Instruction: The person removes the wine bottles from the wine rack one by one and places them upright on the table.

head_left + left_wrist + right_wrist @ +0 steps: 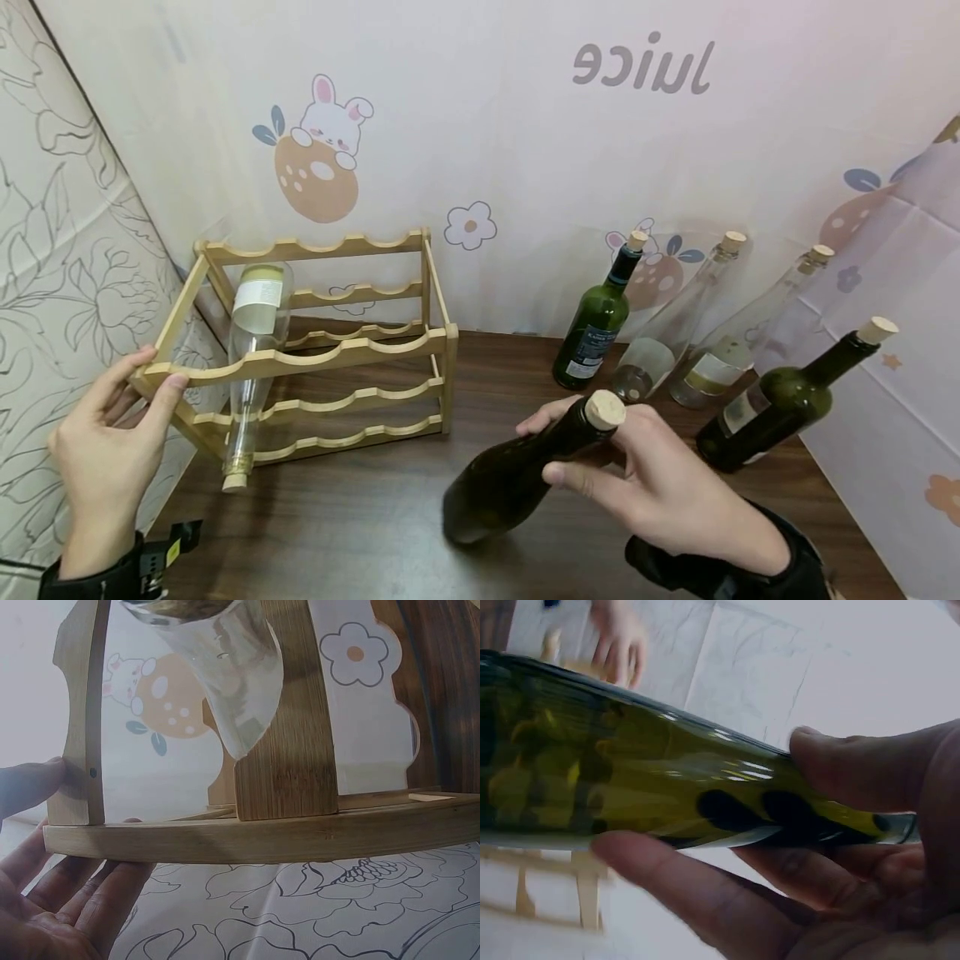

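Note:
My left hand (112, 429) grips the front left top corner of a wooden wine rack (315, 361), thumb on the front rail and fingers outside. In the left wrist view, the fingers (112, 904) lie along the rack's side bar. One clear bottle (258, 307) with a white label lies in the rack's leftmost top slot, corked neck toward me. My right hand (660, 479) holds a dark green wine bottle (498, 487) around its neck, tilted, cork end up and to the right. The right wrist view shows the thumb and fingers around its green glass (652, 772).
At the right back stand a green bottle (600, 321), two clear bottles (652, 350) (720, 367) and another dark green bottle (780, 408), all corked. Printed cloth (510, 125) hangs behind the brown wooden table (337, 533). More cloth (60, 250) borders the left.

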`<move>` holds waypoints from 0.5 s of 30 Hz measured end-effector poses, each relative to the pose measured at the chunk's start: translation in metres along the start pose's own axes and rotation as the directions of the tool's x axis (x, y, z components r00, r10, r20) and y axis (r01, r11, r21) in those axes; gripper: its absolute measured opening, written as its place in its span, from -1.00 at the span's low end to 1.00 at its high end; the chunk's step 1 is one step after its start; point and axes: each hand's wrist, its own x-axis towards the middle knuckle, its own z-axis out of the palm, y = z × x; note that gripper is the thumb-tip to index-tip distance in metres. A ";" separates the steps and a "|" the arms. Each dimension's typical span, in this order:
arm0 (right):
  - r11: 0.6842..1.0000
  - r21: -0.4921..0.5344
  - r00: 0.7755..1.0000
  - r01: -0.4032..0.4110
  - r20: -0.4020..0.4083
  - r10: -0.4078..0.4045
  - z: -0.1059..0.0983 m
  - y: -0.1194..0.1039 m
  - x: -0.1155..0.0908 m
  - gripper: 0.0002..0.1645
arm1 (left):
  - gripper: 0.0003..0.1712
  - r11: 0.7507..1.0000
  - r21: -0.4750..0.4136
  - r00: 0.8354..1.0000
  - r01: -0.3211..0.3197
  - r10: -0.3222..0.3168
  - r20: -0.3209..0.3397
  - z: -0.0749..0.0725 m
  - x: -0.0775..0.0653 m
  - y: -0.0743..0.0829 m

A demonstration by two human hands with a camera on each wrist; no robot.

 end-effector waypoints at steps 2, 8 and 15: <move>0.994 -0.107 0.999 -0.032 -0.038 0.028 -0.008 0.005 -0.002 -0.54 | -0.50 1.000 0.000 1.000 -0.006 0.006 -0.003 0.000 0.000 0.000; 0.930 -0.304 0.963 -0.205 -0.231 0.137 -0.033 0.024 -0.015 -0.56 | -0.50 1.000 0.005 1.000 -0.012 0.012 0.000 0.000 0.000 0.000; 0.811 -0.400 0.872 -0.428 -0.420 0.253 -0.070 0.051 -0.034 -0.66 | -0.50 1.000 0.004 1.000 -0.016 0.016 0.006 0.000 0.000 -0.001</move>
